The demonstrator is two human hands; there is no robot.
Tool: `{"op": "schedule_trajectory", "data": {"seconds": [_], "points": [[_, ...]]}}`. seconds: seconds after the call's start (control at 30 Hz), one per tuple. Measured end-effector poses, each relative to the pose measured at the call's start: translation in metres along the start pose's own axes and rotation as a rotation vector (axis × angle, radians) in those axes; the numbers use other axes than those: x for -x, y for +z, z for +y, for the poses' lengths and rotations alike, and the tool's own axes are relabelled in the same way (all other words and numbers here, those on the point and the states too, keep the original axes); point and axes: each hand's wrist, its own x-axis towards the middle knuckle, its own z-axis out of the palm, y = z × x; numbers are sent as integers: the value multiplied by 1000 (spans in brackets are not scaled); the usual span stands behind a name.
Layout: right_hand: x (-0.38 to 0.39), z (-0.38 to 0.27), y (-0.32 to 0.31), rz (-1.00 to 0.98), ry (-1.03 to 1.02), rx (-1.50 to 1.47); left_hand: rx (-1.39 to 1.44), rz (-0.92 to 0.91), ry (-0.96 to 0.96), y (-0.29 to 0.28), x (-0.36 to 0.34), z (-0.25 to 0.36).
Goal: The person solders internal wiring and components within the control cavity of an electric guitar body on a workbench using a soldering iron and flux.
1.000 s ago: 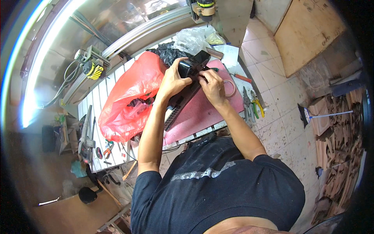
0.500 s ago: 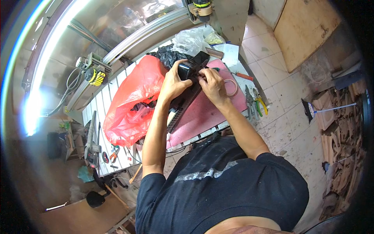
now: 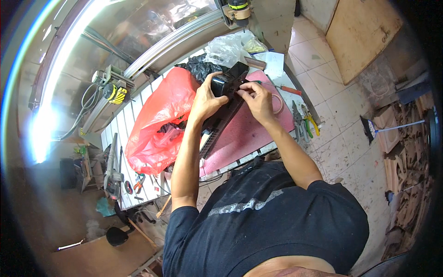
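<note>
A long black plastic housing (image 3: 238, 70) with a glossy, boxy section lies slantwise across the pink mat (image 3: 265, 129). My left hand (image 3: 205, 102) grips the glossy section, thumb on the near side and fingers over the far edge. Close to the housing's right side is my right hand (image 3: 259, 102), its thumb and forefinger drawn together in a pinch. Whatever sits between those fingertips is too small to make out. Below my left hand, a slotted grille strip (image 3: 210, 143) runs along the housing toward me.
A red plastic bag (image 3: 161, 111) bulges left of the housing, with black and clear bags (image 3: 226, 50) behind. Right of the mat lie a red-handled screwdriver (image 3: 290, 91), a tape ring (image 3: 278, 104) and several pliers (image 3: 305, 123). A blower-like tool (image 3: 112, 173) rests at the table's left end.
My right hand has drawn slightly right, away from the housing's side, its fingers less tucked against it. My left hand keeps its grip. The whole view has shifted a little.
</note>
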Motion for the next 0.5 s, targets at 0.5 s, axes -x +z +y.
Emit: {"op": "schedule_trajectory", "data": {"seconds": [0.5], "points": [[1,25,16,3,222,-334,10,-12,-7,6,-2,2]]}}
